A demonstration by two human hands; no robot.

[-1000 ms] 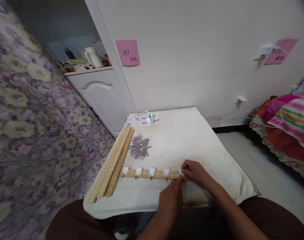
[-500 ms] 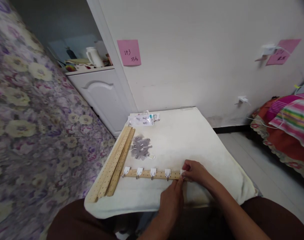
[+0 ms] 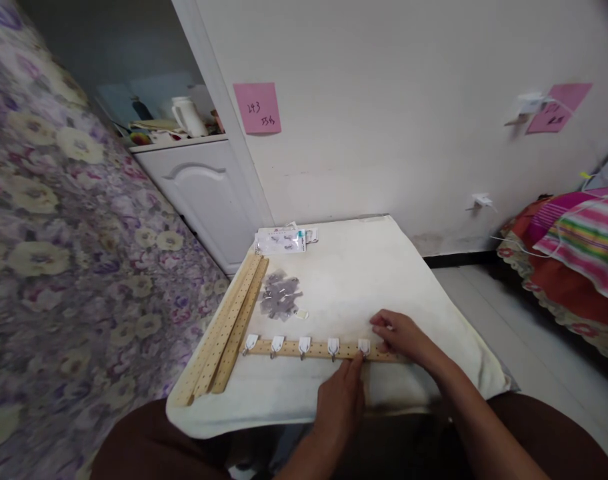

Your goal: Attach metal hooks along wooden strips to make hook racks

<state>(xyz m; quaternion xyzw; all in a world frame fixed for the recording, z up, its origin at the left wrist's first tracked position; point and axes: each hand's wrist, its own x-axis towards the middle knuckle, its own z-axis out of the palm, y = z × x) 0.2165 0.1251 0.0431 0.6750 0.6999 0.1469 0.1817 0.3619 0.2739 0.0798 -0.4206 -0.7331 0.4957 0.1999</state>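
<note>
Since the earlier frame, the right hand (image 3: pixel 403 337) has been drawn rightward off the last white hook (image 3: pixel 364 346), which is now uncovered; its fingers are curled, thumb and forefinger a narrow gap apart. Part of the strip's right end is hidden by that hand. The hook's lower end is touched by a fingertip of the left hand (image 3: pixel 340 399), whose grip cannot be told. Five hooks are lined along the wooden strip (image 3: pixel 320 349), laid near the surface's near edge. Other strips (image 3: pixel 241 327) are lined along the left edge, packets (image 3: pixel 281 241) near the far-left corner, grey bags (image 3: pixel 280 297) between.
</note>
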